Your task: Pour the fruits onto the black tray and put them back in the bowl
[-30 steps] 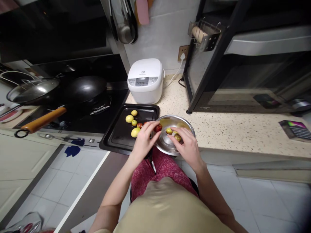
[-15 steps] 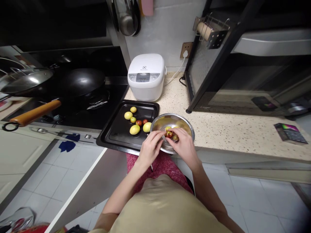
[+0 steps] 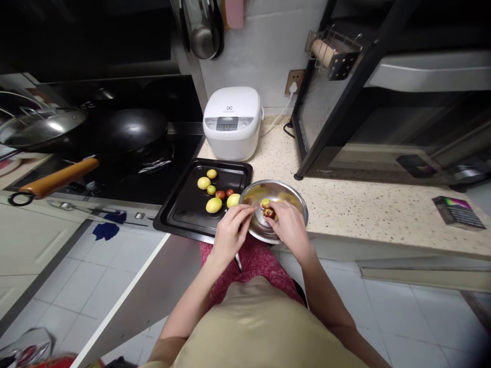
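Note:
My right hand is inside the metal bowl, its thumb and fingers closed on a small reddish-brown fruit that looks like a jujube. A yellow-green fruit shows just behind it, and other fruit in the bowl is partly covered by the fingers. Over the bowl's left rim is my left hand, thumb and fingertips drawn together; what is between them, if anything, is too small to see. On the black baking tray lie several fruits: larger yellow ones, small greenish ones and two red ones.
Behind the tray stands a white rice cooker. A wok with a wooden handle and a lidded pan sit on the stove at left. An oven on a black rack and a small box are at right.
My hands have drawn apart: the left has shifted slightly left and away from the fruit, while the right keeps the reddish fruit in the bowl.

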Motion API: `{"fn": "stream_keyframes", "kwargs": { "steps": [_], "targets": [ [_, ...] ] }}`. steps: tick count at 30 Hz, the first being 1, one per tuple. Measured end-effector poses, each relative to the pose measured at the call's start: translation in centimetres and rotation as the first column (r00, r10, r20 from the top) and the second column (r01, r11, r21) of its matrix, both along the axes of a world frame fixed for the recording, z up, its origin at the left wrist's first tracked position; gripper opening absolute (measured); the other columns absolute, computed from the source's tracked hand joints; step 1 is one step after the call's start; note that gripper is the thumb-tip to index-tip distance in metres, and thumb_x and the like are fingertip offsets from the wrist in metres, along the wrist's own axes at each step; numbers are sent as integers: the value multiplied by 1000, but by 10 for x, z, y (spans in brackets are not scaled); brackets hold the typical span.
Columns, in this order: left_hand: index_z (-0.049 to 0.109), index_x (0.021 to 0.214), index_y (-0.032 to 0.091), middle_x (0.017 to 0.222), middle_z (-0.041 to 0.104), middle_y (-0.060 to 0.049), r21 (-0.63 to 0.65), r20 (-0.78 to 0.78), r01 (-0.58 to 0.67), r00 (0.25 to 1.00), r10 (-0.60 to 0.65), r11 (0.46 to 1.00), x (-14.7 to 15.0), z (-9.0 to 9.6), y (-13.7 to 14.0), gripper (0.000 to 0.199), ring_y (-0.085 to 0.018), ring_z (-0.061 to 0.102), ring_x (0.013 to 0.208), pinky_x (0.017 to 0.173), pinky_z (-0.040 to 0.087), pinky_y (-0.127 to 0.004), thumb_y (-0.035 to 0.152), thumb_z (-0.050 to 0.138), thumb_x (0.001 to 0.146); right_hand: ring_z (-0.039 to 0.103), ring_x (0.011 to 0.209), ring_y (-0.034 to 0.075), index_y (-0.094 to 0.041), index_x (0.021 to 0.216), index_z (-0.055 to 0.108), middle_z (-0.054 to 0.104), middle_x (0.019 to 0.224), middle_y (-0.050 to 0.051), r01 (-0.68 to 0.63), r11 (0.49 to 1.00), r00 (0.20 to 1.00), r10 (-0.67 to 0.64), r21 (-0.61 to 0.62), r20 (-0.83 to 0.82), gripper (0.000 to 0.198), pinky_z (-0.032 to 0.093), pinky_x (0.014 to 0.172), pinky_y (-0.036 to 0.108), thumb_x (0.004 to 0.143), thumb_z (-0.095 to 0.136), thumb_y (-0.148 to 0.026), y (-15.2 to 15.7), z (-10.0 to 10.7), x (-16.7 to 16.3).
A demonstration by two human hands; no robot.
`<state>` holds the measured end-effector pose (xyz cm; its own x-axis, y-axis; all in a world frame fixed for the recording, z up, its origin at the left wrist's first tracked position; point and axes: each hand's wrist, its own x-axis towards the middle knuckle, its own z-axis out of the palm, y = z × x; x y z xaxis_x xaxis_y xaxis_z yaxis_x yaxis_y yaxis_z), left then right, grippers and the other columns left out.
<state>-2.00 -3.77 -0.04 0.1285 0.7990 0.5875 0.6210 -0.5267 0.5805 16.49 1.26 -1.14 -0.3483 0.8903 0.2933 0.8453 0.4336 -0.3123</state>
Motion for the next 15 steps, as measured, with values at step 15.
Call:
{"fn": "stream_keyframes", "kwargs": {
  "steps": [15],
  "targets": [
    [67, 128, 20, 133, 70, -11, -77, -128, -289, 952, 278, 954, -90, -11, 28, 43, -24, 63, 129, 114, 49, -46, 4, 41, 98, 67, 104, 32, -20, 107, 68, 75, 110, 13, 60, 996, 971, -41, 73, -234, 22, 53, 89, 47, 103, 48, -31, -5, -3, 33]
  ]
}}
